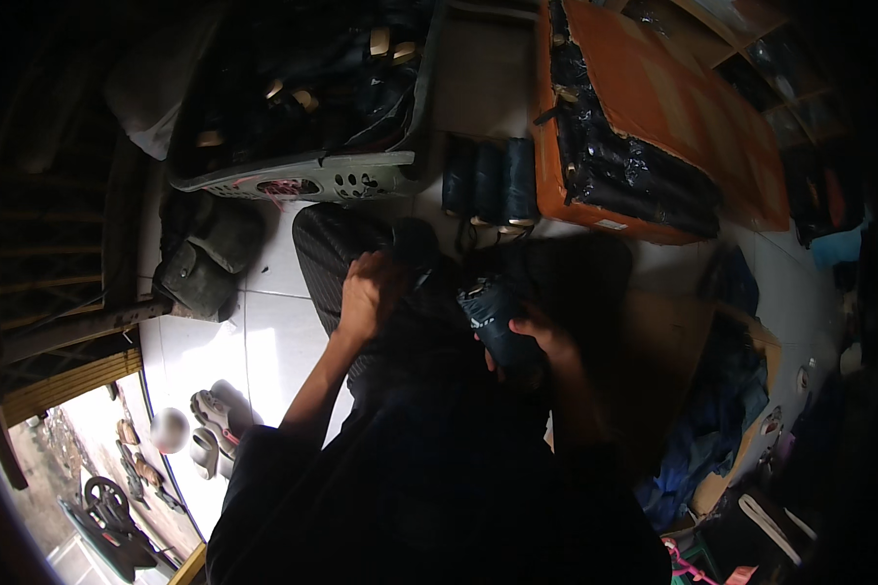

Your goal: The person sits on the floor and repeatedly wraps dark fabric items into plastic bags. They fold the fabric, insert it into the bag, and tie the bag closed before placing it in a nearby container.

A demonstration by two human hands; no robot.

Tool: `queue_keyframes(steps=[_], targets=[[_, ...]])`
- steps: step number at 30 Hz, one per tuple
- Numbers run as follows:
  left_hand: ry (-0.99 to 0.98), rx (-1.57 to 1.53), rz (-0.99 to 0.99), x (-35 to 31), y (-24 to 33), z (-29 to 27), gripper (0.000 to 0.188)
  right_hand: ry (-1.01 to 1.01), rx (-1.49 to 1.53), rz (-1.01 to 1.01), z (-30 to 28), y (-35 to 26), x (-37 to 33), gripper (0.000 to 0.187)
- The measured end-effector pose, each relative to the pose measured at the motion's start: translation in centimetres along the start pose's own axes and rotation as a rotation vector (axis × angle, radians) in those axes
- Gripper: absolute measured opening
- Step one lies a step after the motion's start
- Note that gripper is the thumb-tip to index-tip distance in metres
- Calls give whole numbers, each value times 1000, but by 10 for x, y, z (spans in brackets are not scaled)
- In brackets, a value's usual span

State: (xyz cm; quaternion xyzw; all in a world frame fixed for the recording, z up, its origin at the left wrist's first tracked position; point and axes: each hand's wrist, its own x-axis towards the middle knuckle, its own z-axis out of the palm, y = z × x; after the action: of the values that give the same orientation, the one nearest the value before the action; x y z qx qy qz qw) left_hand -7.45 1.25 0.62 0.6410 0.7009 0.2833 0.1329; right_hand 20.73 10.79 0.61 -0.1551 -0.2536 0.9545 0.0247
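Note:
My right hand (546, 336) is wrapped round a folded compact umbrella (498, 327), dark blue-green with a small white print on its side. The umbrella's ribbed end points up and to the left, over my lap. Over my left knee, my left hand (366, 292) has its fingers curled against a dark cloth-like piece (415, 244). Deep shadow hides that piece's exact kind. Just beyond my knees, several more folded umbrellas (488, 180) lie side by side on the tiles, their pale ends and straps toward me.
At the far left stands a grey plastic crate (361, 166) with dark umbrellas and light handles. An orange box (673, 88) filled with black plastic-wrapped items is at the far right. Grey bags (205, 268) and shoes (219, 419) are on the left; dark blue material (712, 419) lies right.

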Motion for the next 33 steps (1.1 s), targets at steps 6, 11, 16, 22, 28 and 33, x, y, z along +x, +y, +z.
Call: queue_keyframes(steps=[6,11,16,22,28,33], targets=[[57,35,189,22,66,22,19,346,-43,-17,33,-1,-7,60],[81,-44,145,33,79,29,21,381,-34,-67,22,-3,-22,58],[33,-212,127,34,94,28,22,450,-134,-84,22,-4,-28,60],[25,-271,101,33,99,29,23,507,-300,-257,36,-9,-23,68],[19,-297,94,32,103,26,22,517,-215,-278,25,0,-23,70],[62,-461,-5,34,114,35,21,574,-418,-334,32,-2,-17,75]])
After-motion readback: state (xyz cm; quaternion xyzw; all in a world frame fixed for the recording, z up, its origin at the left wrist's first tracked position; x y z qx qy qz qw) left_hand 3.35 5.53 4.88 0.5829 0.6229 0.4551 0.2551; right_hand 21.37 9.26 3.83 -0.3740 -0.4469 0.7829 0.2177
